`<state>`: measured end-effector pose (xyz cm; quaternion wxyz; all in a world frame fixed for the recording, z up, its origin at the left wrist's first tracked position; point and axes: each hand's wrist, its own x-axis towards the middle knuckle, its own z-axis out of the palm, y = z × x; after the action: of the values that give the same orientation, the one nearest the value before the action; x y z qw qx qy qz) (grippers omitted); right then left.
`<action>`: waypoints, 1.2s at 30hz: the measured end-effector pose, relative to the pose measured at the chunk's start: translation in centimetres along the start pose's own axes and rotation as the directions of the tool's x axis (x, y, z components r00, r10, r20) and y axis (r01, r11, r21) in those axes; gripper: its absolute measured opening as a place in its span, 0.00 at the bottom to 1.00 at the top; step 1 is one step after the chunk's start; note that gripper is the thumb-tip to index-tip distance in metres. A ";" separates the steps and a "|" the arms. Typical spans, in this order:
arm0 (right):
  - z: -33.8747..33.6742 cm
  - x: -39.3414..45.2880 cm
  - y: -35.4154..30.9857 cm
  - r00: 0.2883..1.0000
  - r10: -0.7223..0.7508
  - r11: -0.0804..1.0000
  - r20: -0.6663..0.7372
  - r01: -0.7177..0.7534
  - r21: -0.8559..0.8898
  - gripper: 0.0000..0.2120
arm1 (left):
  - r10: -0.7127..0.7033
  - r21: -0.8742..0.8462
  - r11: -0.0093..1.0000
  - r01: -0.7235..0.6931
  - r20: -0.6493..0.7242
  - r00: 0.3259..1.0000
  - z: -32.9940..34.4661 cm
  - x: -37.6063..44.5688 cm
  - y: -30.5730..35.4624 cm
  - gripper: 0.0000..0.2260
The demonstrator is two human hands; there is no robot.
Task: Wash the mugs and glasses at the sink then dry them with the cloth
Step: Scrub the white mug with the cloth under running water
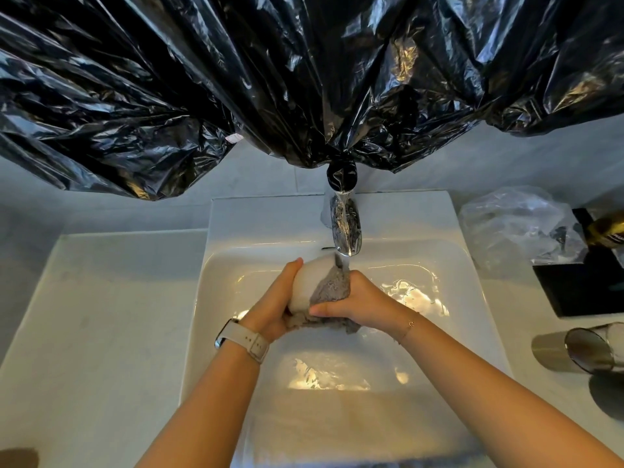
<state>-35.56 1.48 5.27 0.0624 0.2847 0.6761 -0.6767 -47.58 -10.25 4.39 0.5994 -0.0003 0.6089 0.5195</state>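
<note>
Over the white sink [236, 258], my left hand [270, 305] grips a white mug [309, 282] from its left side. My right hand [354, 298] presses a grey cloth [332, 287] against the mug's right side, and the cloth wraps under the mug. Water runs from the chrome tap [344, 228] onto the mug and cloth. The mug's handle and opening are hidden. A tinted glass [587, 349] lies on its side on the counter at the right edge.
Black plastic sheeting [270, 79] hangs over the wall above the tap. On the right counter sit a crumpled clear plastic bag [513, 224], a black box [580, 285] and a gold-capped bottle [607, 231]. A white ledge [101, 315] lies left of the basin.
</note>
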 end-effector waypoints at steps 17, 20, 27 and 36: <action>-0.7 -0.6 0.1 0.999 -0.037 0.999 0.014 0.037 0.024 0.15 | -0.083 -0.120 0.989 0.088 0.045 0.996 0.6 0.0 -0.5 0.29; -1.3 -0.7 -0.3 1.000 0.001 1.000 -0.007 -0.001 0.021 0.17 | -0.028 -0.185 0.982 0.035 0.038 0.999 1.5 0.0 -1.2 0.28; 0.6 0.2 -0.2 0.937 0.121 0.839 -0.327 0.080 0.538 0.10 | 0.395 0.241 0.913 -0.329 -0.318 0.862 3.1 -0.3 -2.6 0.21; 0.1 -2.0 0.4 0.721 0.308 0.709 -0.621 0.262 0.655 0.12 | 0.220 -0.129 0.957 -0.261 -0.268 0.938 1.1 -0.8 -2.2 0.23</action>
<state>-33.74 0.80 5.80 -0.2992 0.5263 0.3330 -0.7229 -45.20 -11.05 3.86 0.4473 -0.0401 0.6309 0.6327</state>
